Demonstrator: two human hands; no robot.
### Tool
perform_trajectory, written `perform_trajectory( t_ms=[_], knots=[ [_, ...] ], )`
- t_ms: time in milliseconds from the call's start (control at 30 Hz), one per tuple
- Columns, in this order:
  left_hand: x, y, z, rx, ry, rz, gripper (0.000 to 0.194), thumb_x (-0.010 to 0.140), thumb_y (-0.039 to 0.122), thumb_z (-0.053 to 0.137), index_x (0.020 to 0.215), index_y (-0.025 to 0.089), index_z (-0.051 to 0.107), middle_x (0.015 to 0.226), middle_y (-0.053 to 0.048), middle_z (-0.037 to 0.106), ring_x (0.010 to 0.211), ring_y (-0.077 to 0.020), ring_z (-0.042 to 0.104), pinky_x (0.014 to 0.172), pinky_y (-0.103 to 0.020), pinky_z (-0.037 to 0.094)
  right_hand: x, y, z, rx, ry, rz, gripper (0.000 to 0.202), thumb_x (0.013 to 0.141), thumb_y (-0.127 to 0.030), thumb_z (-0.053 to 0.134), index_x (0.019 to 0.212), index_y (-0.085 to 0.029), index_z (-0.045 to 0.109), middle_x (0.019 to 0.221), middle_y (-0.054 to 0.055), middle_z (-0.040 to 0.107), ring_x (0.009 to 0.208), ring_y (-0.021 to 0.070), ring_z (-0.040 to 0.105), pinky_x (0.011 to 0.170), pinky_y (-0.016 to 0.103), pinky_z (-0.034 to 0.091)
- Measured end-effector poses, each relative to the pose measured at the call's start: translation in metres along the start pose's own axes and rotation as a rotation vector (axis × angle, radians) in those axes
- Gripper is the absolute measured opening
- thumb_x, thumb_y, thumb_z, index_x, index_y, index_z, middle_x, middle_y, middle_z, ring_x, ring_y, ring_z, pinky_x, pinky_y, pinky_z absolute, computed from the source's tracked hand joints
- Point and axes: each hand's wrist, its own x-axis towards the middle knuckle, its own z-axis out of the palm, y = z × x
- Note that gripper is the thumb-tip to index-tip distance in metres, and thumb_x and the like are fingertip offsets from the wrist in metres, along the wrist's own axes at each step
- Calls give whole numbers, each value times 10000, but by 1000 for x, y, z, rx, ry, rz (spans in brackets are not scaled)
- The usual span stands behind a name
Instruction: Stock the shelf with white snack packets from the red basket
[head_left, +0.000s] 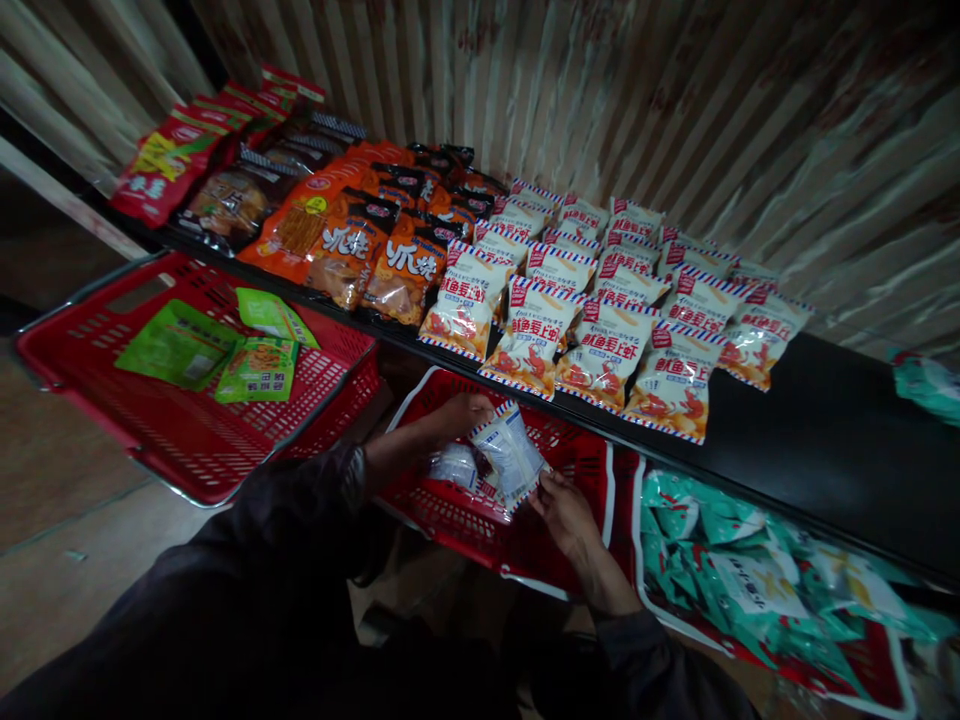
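Between my two hands is a snack bag with a striped edge, its printed back turned up. My left hand pinches its upper left corner, and my right hand grips its lower right corner. The bag is above a red basket, where another snack bag lies beside it. Just beyond, white snack bags with red lettering and striped edges stand in rows on a black shelf.
At left, a red basket holds green packets. A basket at right is filled with teal bags. Orange bags, dark bags and red bags line the shelf. A teal bag sits at its far right. Curtain hangs behind.
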Motion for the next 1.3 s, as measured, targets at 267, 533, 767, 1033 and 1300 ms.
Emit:
perform_trajectory(
  t_ms=[267, 533, 767, 1033, 1300],
  knots=[
    [-5, 6, -1, 30, -95, -19, 101, 711, 239, 583, 669, 147, 581, 574, 37, 536, 542, -102, 458, 543, -211, 349, -5, -4, -6, -63, 24, -118, 331, 515, -395, 850, 636, -212, 602, 631, -26, 648, 590, 126, 580, 558, 247, 472],
    [-12, 13, 0, 2, -61, 56, 177, 746, 321, 582, 740, 145, 592, 646, 29, 558, 626, -119, 504, 589, -218, 378, -24, -14, -4, -93, 3, -260, 369, 536, -486, 837, 679, -209, 639, 672, -33, 657, 607, 120, 552, 580, 239, 449],
    [-26, 19, -1, -26, -115, 65, 176, 762, 327, 575, 703, 165, 538, 517, 65, 468, 480, -82, 399, 483, -201, 307, -36, -13, -9, -150, -14, -349, 355, 593, -518, 801, 722, -216, 665, 705, -39, 671, 668, 143, 567, 678, 261, 460],
    [-47, 53, -15, -140, -207, 173, 290, 731, 423, 656, 685, 166, 528, 576, 56, 487, 537, -80, 428, 513, -196, 332, -54, -38, -9, -270, 73, -503, 301, 697, -505, 710, 682, -213, 637, 667, -32, 625, 669, 157, 532, 655, 249, 429],
    [-52, 102, -11, -583, -53, 288, 268, 630, 335, 732, 699, 154, 546, 647, 29, 544, 602, -88, 502, 589, -211, 409, -62, -75, 18, -423, -70, -689, 318, 824, -525, 611, 758, -214, 619, 722, -8, 618, 699, 161, 565, 657, 259, 452]
  ],
)
